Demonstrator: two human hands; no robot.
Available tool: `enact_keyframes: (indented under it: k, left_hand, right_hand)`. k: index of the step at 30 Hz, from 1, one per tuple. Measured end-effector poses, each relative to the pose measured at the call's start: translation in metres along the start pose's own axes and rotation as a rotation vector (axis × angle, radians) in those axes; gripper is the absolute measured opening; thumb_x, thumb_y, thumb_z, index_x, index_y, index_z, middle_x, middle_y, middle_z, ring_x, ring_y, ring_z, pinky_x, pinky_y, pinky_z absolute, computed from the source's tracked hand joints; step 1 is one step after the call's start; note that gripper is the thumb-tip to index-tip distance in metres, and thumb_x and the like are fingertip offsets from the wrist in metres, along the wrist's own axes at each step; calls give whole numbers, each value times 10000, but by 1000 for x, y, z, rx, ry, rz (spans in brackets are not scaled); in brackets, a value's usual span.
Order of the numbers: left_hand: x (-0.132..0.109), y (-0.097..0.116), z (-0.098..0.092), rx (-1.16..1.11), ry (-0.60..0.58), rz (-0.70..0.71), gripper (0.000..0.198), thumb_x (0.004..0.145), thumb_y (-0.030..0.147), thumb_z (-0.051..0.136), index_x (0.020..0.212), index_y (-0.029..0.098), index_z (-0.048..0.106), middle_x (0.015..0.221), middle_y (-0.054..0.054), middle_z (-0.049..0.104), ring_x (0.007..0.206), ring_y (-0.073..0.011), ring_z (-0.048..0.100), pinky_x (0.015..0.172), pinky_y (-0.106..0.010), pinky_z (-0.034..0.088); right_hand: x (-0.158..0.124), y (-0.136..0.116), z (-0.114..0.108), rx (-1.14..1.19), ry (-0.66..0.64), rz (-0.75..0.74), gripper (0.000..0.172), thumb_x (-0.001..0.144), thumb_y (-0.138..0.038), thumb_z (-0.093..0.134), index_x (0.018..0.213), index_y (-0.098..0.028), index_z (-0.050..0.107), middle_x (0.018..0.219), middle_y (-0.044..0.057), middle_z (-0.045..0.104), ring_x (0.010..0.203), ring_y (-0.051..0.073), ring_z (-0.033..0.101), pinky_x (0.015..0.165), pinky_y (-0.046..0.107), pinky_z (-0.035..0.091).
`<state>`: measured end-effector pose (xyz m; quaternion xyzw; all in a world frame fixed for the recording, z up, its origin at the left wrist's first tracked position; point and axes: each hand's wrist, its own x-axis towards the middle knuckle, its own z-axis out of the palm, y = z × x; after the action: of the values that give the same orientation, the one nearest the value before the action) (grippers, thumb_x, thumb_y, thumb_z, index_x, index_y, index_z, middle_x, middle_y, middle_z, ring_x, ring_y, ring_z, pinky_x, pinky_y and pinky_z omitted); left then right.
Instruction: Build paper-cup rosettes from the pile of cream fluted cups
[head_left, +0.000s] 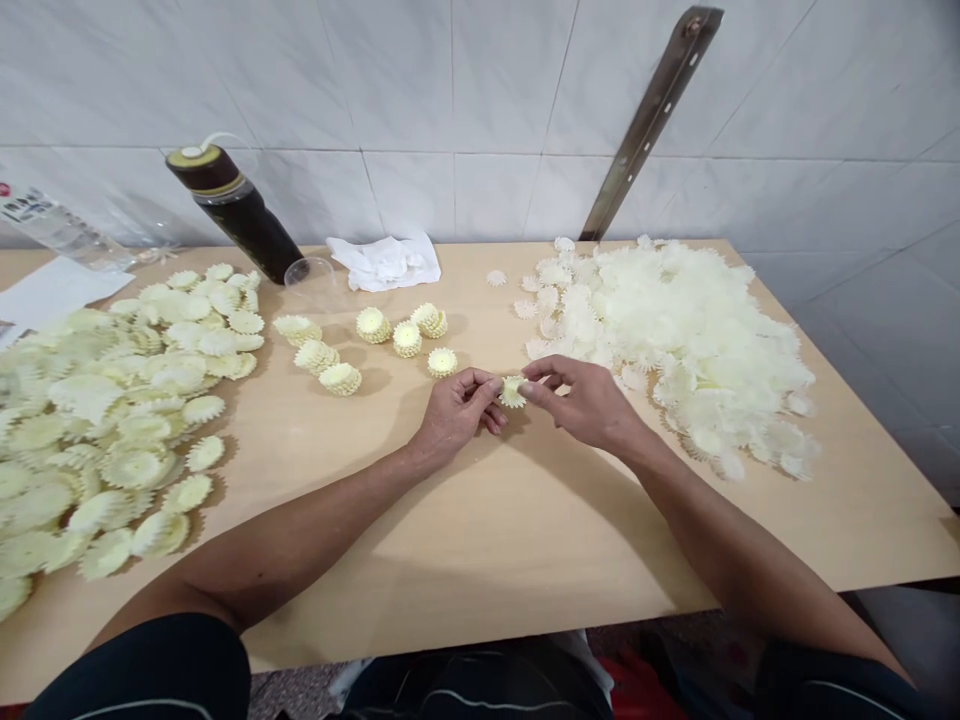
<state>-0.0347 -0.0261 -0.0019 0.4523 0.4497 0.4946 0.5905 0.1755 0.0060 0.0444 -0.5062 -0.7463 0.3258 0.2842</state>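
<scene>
Between my two hands, over the middle of the table, is a pale yellow flower-shaped disc [512, 391] with a toothed edge. My left hand [459, 408] pinches its left side between thumb and fingers. On the other side, the thumb and forefinger of my right hand [583, 396] close on its right edge. Whether it is one disc or a few layered together I cannot make out. Just beyond my left hand stands a small stack of yellow toothed discs [442, 362]. Several more stacks [340, 378] stand to the left of it, some leaning.
Loose yellow toothed discs [127, 430] cover the table's left side. At the right lies a heap of thin, whitish translucent discs [690, 330]. Along the wall are a dark bottle [244, 220], a clear cup [311, 285], crumpled tissue [386, 262], a clear plastic bottle [64, 230] and a metal bracket [649, 125].
</scene>
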Motion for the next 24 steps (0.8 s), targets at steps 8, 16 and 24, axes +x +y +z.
enact_keyframes:
  k: [8, 16, 24]
  left_hand:
    - [-1, -4, 1, 46, -23, 28, 480, 903, 614, 768, 946, 142, 695, 627, -35, 713, 513, -145, 674, 517, -247, 581]
    - [-3, -5, 2, 43, -67, 41, 459, 927, 600, 737, 1021, 153, 698, 644, -18, 695, 548, -151, 697, 553, -256, 603]
    - [-4, -6, 2, 51, -35, 67, 454, 911, 588, 762, 995, 147, 693, 649, -18, 708, 535, -141, 687, 530, -240, 581]
  right_hand:
    - [1, 0, 17, 114, -92, 157, 435, 880, -631, 748, 819, -201, 736, 589, -9, 659, 478, 159, 620, 502, 271, 447]
    - [0, 4, 20, 36, -55, 64, 449, 932, -636, 674, 827, -210, 768, 637, 19, 694, 540, 190, 646, 552, 298, 477]
    - [1, 2, 23, 41, -94, 52, 378, 996, -497, 583, 778, -207, 689, 646, 27, 700, 574, 197, 687, 583, 303, 509]
